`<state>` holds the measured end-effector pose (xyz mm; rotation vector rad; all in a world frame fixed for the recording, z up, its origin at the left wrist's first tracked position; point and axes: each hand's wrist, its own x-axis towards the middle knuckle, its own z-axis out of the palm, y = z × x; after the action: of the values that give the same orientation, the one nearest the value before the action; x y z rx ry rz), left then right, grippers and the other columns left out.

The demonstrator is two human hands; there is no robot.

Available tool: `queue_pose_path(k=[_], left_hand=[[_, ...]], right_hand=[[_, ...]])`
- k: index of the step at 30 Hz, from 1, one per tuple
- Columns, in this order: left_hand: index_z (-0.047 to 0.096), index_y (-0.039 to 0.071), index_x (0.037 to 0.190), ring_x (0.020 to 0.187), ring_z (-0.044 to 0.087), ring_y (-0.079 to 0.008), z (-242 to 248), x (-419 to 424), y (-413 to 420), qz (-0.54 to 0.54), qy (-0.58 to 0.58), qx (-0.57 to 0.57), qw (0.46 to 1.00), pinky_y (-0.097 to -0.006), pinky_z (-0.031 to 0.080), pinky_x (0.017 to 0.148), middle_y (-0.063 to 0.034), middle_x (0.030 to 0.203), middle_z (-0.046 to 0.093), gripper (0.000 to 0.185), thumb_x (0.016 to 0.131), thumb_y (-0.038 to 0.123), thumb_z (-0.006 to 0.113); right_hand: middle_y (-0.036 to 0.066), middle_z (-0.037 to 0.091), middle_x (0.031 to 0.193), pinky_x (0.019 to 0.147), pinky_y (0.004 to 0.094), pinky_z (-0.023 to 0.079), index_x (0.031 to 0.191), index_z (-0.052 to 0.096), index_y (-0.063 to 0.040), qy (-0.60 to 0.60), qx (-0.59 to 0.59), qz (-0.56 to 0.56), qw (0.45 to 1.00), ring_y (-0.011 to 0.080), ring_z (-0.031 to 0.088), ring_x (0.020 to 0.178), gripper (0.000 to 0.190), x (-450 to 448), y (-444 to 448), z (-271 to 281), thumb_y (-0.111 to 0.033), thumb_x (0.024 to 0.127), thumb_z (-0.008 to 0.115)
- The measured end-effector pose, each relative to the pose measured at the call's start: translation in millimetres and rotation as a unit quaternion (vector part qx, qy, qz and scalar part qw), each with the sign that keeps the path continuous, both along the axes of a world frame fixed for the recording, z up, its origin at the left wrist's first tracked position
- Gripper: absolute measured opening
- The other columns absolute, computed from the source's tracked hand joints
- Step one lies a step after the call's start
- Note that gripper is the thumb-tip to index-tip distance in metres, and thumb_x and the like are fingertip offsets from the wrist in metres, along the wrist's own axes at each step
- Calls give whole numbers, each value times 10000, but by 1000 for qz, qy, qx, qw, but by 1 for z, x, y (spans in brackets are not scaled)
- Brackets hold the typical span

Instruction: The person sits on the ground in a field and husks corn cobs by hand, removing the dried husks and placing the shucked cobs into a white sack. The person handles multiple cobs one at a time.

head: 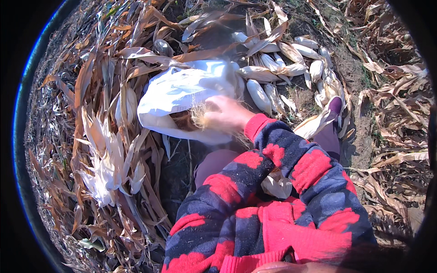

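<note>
My right hand is at the mouth of a white woven sack. Its fingers are closed on a tuft of pale, dry corn silk. Darker brown silk shows inside the sack, which lies on its side on the ground. My left arm passes beneath the right forearm, and its hand is hidden. A pale corn husk shows below the crossed sleeves, close to my body; I cannot tell whether the hidden hand touches it.
Several corn ears in pale husks lie beyond the sack to the right, near my shoe. Dry corn stalks and leaves pile up on the left, with opened white husks on top. More dry leaves cover the ground at right.
</note>
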<state>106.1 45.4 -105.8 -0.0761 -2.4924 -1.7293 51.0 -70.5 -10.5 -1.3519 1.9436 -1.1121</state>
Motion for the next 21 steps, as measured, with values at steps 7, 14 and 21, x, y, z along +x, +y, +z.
queue_pose_path(k=[7, 14, 21], left_hand=[[648, 110, 1118, 1086, 604, -346, 26, -6, -9, 45, -1, 61, 997, -419, 468, 938, -153, 1132, 659, 378, 827, 351, 664], [558, 142, 1311, 1334, 425, -280, 4, 21, 1, -47, -29, -3, 998, -389, 280, 1149, -126, 1371, 530, 551, 831, 395, 653], [562, 131, 1305, 1338, 420, -290, 10, 52, -12, 14, -45, 81, 996, -393, 267, 1156, -144, 1370, 527, 566, 810, 382, 672]], right_hand=[[105, 671, 1073, 849, 318, 517, 1207, 597, -58, -33, -38, -126, 991, 187, 643, 951, 387, -58, 40, 25, -273, 893, 669], [239, 545, 1292, 872, 426, 513, 1340, 476, -79, 26, 189, -39, 981, 350, 577, 1140, 661, -22, 8, -77, -307, 783, 750], [208, 675, 988, 810, 423, 511, 912, 678, -54, 6, 148, -126, 981, 346, 653, 944, 315, -11, -26, -48, -363, 854, 691]])
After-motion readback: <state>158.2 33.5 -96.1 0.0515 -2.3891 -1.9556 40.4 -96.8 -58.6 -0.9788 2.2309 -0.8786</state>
